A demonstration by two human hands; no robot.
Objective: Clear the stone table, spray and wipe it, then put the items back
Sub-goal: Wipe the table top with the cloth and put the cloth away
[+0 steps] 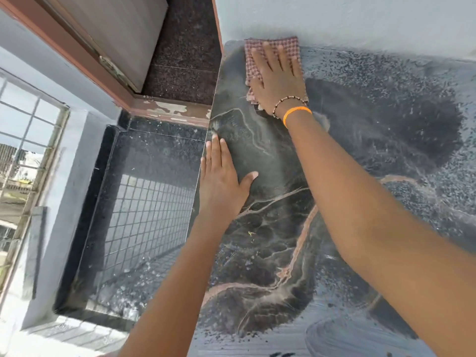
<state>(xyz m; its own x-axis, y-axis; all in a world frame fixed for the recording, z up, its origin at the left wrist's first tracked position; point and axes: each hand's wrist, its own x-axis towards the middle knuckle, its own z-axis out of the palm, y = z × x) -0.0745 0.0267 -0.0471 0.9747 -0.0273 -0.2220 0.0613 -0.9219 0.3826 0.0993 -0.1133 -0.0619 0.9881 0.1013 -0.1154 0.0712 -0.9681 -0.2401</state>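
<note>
A red-and-white checked cloth (273, 60) is pressed flat at the far left corner of the dark stone table with pale veins (270, 243), next to the pale wall (334, 19). It is covered by the right hand (279, 78), fingers straight and spread. The left hand (222, 176) is laid flat and relaxed on the table's left edge. Wet drops are seen on the stone.

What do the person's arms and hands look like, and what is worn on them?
Both forearms are bare, with no sleeves or gloves in view. The right hand has two wristbands: a dark beaded bracelet and an orange band. The left hand wears nothing visible.
</note>
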